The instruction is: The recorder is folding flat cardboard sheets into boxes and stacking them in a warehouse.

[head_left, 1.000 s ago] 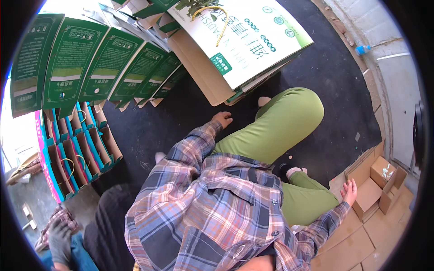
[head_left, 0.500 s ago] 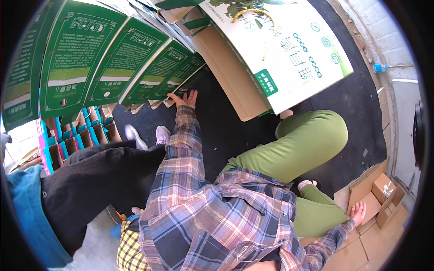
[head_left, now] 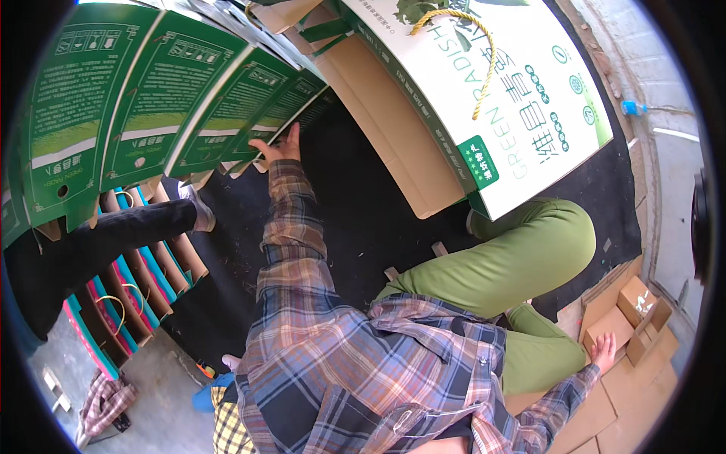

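My left hand (head_left: 283, 144) reaches forward with thumb and fingers spread, holding nothing. It is at the lower edge of the last green carton (head_left: 291, 106) in a standing row; whether it touches the carton I cannot tell. Off to the right, my right hand (head_left: 603, 352) is open, fingers stretched out, beside a small open brown cardboard box (head_left: 607, 331). Ahead of my knee stands a large white and green gift carton (head_left: 499, 98) with a yellow rope handle (head_left: 491, 64); its open side shows a brown inside.
Black matting (head_left: 363, 219) covers the floor. At left stand several blue and pink cartons (head_left: 128, 295) with rope handles, and another person's dark-trousered leg (head_left: 128, 234) passes over them. Flattened cardboard (head_left: 643, 408) lies at lower right, by a white wall (head_left: 665, 98) with a blue bottle cap (head_left: 631, 108).
My left hand has shifted left and slightly forward along the green cartons. The other person has stepped away leftward, uncovering the blue and pink cartons. My right hand stays nearly in place.
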`<move>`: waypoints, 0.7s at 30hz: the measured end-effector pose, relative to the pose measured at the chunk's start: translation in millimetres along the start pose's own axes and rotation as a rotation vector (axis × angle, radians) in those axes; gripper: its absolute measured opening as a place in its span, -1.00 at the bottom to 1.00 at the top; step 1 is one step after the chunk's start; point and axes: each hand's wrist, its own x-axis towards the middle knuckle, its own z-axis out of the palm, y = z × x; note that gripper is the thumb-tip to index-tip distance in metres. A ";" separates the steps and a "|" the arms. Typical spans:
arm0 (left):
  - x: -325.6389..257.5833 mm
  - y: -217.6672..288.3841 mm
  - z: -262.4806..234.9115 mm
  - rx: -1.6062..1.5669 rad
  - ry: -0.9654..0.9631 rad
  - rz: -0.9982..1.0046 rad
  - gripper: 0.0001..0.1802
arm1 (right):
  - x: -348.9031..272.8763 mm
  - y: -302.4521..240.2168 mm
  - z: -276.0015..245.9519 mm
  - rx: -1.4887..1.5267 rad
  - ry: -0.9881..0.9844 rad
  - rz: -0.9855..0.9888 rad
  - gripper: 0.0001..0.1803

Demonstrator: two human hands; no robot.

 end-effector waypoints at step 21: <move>2.6 26.3 -15.9 0.503 0.056 -0.129 0.04 | 8.1 34.2 12.3 -0.007 -0.042 -0.041 -0.55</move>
